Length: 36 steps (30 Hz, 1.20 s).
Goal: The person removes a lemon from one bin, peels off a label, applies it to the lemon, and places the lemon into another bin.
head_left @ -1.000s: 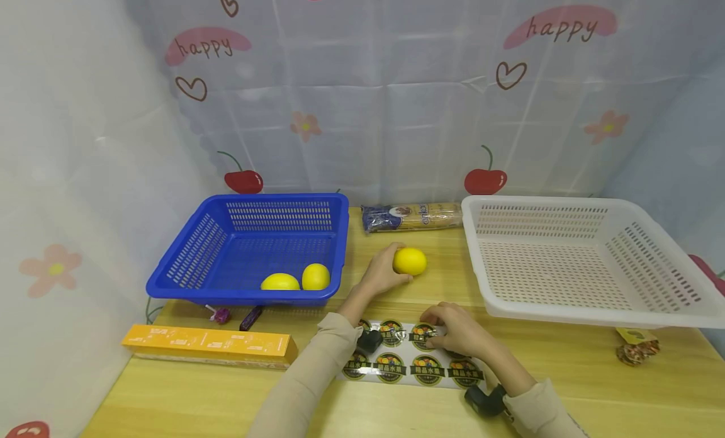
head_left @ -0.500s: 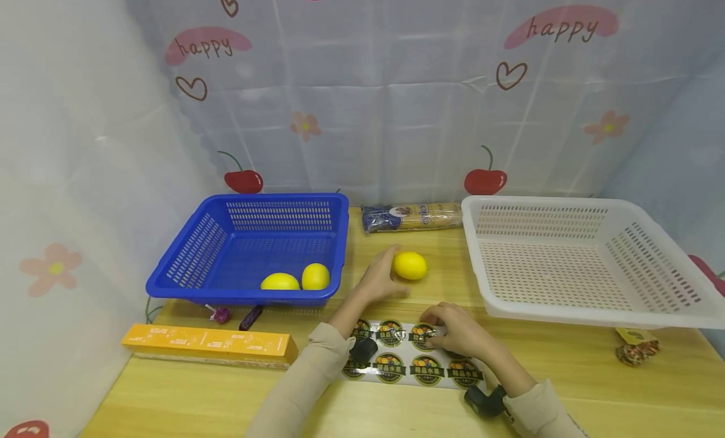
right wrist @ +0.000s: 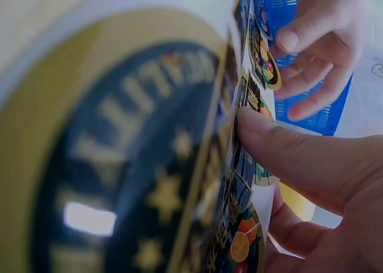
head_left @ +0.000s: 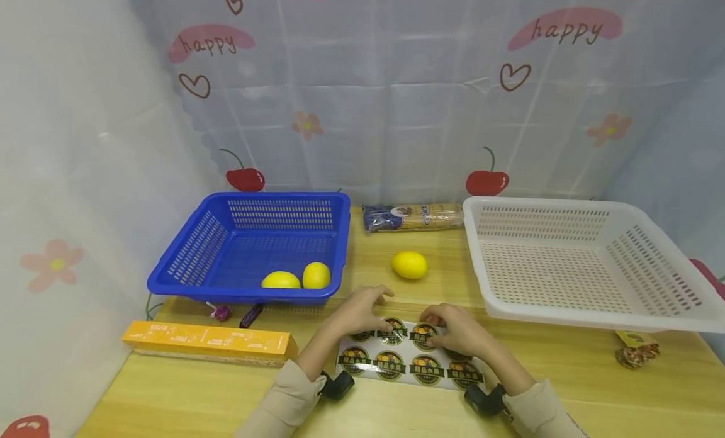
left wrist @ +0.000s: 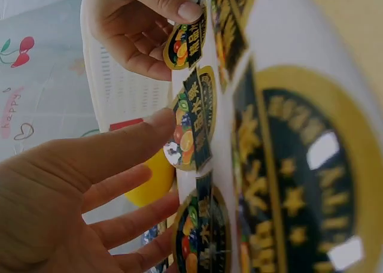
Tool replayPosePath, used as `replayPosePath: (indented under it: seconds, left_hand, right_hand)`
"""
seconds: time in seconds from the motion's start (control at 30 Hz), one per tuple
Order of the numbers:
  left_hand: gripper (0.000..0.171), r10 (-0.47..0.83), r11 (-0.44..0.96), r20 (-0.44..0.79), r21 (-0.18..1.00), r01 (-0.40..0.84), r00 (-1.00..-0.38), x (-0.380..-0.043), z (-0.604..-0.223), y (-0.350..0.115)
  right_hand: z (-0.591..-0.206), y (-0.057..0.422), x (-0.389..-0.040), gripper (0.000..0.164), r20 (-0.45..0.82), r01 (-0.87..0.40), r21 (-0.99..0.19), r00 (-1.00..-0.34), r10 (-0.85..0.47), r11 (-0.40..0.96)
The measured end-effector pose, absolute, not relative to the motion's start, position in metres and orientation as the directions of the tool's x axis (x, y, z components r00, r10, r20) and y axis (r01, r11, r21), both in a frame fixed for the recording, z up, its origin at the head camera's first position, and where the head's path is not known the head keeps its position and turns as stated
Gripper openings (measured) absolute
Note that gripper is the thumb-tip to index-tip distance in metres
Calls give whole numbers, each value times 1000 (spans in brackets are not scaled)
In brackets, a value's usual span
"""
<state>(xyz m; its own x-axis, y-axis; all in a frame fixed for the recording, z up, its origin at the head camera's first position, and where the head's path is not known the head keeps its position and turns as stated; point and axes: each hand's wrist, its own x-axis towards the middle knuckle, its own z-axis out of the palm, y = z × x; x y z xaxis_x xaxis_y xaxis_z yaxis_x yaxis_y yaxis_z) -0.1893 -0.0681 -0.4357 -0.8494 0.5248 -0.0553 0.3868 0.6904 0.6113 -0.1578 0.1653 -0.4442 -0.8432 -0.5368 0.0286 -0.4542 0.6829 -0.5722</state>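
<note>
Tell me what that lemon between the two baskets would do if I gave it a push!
The lemon would probably roll, since its sides are rounded and neither the left hand nor the right hand is holding it. It may wobble or curve, as it looks longer than it is wide. It could slide a bit too: the wooden table looks smooth.

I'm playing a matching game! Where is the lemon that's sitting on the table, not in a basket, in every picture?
Head: the lemon is just right of and below the middle, between the blue basket and white basket.
Left wrist: left of the middle, partly hidden behind the left hand.
Right wrist: lower right, peeking from behind the right hand.
Shared landmark: the sticker sheet.
</note>
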Motion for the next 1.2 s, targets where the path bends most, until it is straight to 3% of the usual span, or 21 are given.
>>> replayPosePath:
  seconds: [0.33,0.6,0.77,0.97,1.13,1.2]
  left_hand:
    - [33,528,720,-50,556,416,-848,-183,-445,-73]
    - [16,525,504,37,791,346,-850,-182,-448,-85]
    - [19,514,400,44,871,285,-857,-182,-451,-87]
    - [25,542,238,1,959,155,-840,-181,-452,-83]
    - [26,545,142,-53,989,30,-837,-181,-459,-86]
    - [24,541,135,-42,990,37,-840,-182,-461,-88]
  right_hand:
    - [-445,168,-159,17,46,-452,-585,-847,-529,674]
    - [-442,175,-158,16,46,-489,-577,-819,-572,654]
    - [-440,165,-161,21,57,-473,-656,-808,-586,588]
    - [-438,146,-166,14,86,-440,-758,-799,-595,481]
    - [-437,142,-169,12,49,-359,-841,-796,-603,405]
    - [-437,142,-170,13,32,-325,-866,-794,-607,379]
